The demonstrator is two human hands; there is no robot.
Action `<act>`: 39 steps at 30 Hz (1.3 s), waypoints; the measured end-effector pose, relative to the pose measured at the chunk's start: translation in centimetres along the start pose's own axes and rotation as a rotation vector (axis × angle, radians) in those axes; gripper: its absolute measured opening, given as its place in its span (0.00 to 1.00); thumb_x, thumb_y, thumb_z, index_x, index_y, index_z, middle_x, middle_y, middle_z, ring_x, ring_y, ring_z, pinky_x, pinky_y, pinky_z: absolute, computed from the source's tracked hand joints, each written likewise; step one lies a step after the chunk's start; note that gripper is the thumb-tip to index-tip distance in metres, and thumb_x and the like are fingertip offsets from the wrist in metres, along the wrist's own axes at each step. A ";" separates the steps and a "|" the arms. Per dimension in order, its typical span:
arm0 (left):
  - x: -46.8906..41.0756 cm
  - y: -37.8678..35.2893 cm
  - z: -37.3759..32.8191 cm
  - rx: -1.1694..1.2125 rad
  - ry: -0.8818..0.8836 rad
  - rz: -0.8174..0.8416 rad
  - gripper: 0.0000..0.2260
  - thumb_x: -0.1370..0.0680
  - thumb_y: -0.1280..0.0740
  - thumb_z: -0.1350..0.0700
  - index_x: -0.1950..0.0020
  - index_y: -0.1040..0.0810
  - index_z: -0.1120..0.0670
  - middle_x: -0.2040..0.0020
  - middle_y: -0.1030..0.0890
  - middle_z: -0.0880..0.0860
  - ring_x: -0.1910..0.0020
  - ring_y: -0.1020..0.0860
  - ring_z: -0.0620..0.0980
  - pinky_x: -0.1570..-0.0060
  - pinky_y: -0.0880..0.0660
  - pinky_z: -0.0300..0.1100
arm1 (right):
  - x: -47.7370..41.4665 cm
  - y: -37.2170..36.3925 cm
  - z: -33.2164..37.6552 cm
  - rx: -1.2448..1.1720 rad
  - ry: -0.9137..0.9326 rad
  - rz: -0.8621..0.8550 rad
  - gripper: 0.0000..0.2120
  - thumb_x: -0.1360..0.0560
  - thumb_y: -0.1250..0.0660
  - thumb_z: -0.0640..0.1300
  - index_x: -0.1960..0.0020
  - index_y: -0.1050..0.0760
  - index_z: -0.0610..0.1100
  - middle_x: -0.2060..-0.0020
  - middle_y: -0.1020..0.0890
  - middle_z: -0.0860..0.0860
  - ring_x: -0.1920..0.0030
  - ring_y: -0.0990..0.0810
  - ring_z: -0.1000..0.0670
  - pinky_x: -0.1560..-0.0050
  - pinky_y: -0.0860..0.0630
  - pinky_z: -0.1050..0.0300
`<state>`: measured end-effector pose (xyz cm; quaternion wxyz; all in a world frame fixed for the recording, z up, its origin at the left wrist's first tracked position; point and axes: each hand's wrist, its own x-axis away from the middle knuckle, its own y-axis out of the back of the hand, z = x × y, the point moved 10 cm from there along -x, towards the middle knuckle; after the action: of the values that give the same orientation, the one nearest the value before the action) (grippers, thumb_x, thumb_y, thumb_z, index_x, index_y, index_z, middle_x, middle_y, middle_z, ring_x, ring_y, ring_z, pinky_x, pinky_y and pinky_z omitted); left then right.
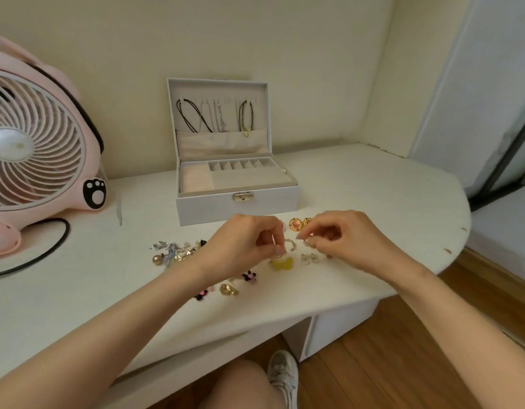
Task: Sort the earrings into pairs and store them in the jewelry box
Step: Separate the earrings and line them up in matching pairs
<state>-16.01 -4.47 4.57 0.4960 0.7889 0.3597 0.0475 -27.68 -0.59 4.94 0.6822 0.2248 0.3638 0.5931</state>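
Both hands — left hand (243, 243), right hand (341, 237) — pinching small silver earrings (292, 245); no legible writing.

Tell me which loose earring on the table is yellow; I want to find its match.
The yellow bow-shaped earring, lying on the table just below the two hands. The others around it are gold, silver, or black-and-pink.

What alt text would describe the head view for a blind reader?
Two bare hands, left hand and right hand, pinch small earrings above a white table strewn with earrings. Behind stands an open white jewelry box; a pink fan sits left.
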 end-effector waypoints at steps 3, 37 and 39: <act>-2.2 -2.3 -2.3 -0.006 -0.040 0.039 0.03 0.25 0.32 0.55 0.53 0.22 0.52 0.65 0.21 0.45 0.64 0.22 0.46 0.60 0.26 0.41 | 1.0 2.6 -3.0 -0.009 -0.090 -0.078 0.07 0.29 0.30 0.37 0.58 0.17 0.48 0.66 0.17 0.50 0.68 0.20 0.57 0.61 0.25 0.68; -10.7 -10.1 -4.5 -0.230 0.025 0.057 0.07 0.25 0.35 0.52 0.51 0.22 0.55 0.48 0.20 0.53 0.44 0.28 0.54 0.55 0.36 0.42 | 0.5 5.0 -11.4 0.264 -0.401 -0.147 0.04 0.32 0.30 0.38 0.62 0.19 0.46 0.69 0.24 0.54 0.61 0.24 0.51 0.63 0.32 0.61; -10.5 -9.3 -4.6 -0.221 0.011 0.018 0.08 0.24 0.35 0.52 0.52 0.22 0.56 0.50 0.19 0.54 0.45 0.27 0.54 0.57 0.36 0.42 | 0.5 5.5 -11.3 0.272 -0.396 -0.185 0.03 0.30 0.31 0.39 0.60 0.18 0.45 0.68 0.25 0.54 0.60 0.25 0.51 0.62 0.32 0.61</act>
<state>-30.53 -5.15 2.27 0.5774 0.7324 0.3480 0.0956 -39.84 -0.40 1.70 0.7551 0.3920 0.3183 0.4181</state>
